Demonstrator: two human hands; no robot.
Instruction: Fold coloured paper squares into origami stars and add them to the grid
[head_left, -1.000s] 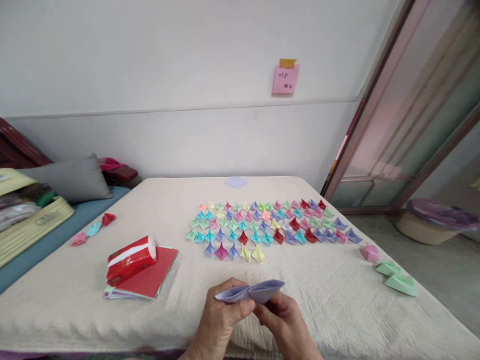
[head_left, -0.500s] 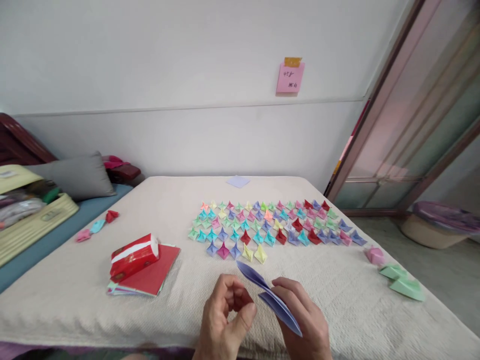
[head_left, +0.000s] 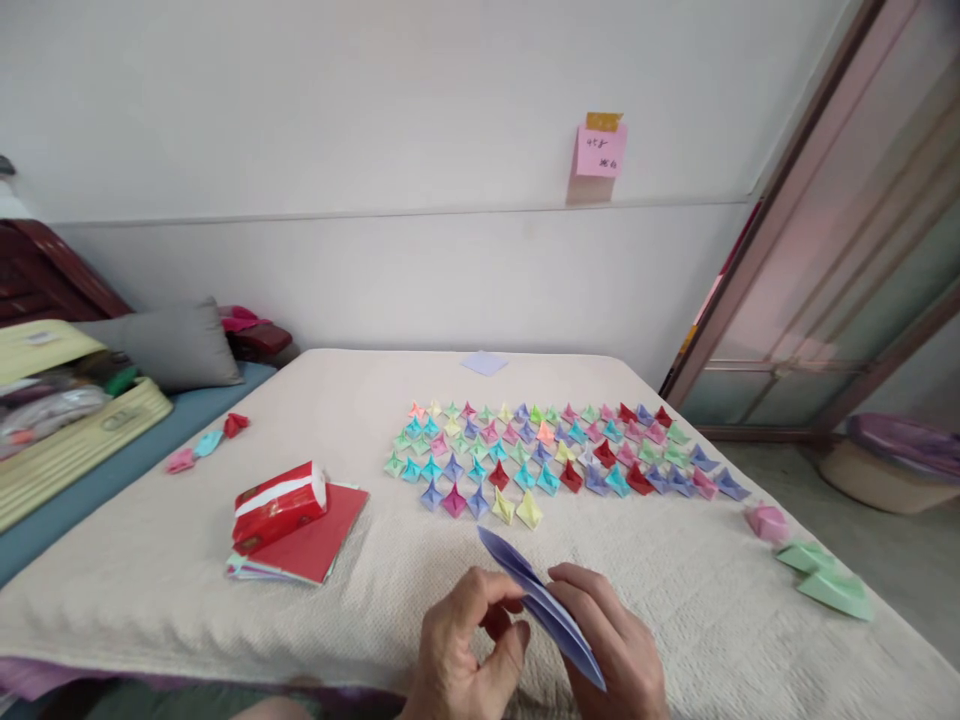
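Observation:
A folded purple origami paper [head_left: 551,618] is held up near the front edge of the covered bed, its layers slightly apart. My right hand [head_left: 611,635] grips it from the right, fingers over its far side. From the left, my left hand [head_left: 472,640] has its curled index finger and thumb at the paper's near-left edge; the index fingertip touches it. Beyond both hands, small folded paper shapes in many colours stand in rows, among them a yellow one [head_left: 529,511] and a magenta one [head_left: 454,500] in the front row.
At left, a red tissue pack [head_left: 281,508] lies on a stack of coloured paper [head_left: 341,520]. Green folded pieces [head_left: 832,585] and a pink one [head_left: 766,522] rest near the right edge. A flat purple sheet [head_left: 485,363] lies at the back, by the wall.
My left hand has moved right, and its fingers now meet the purple paper. My right hand still holds the paper, whose layers look closer together. The view has shifted slightly left.

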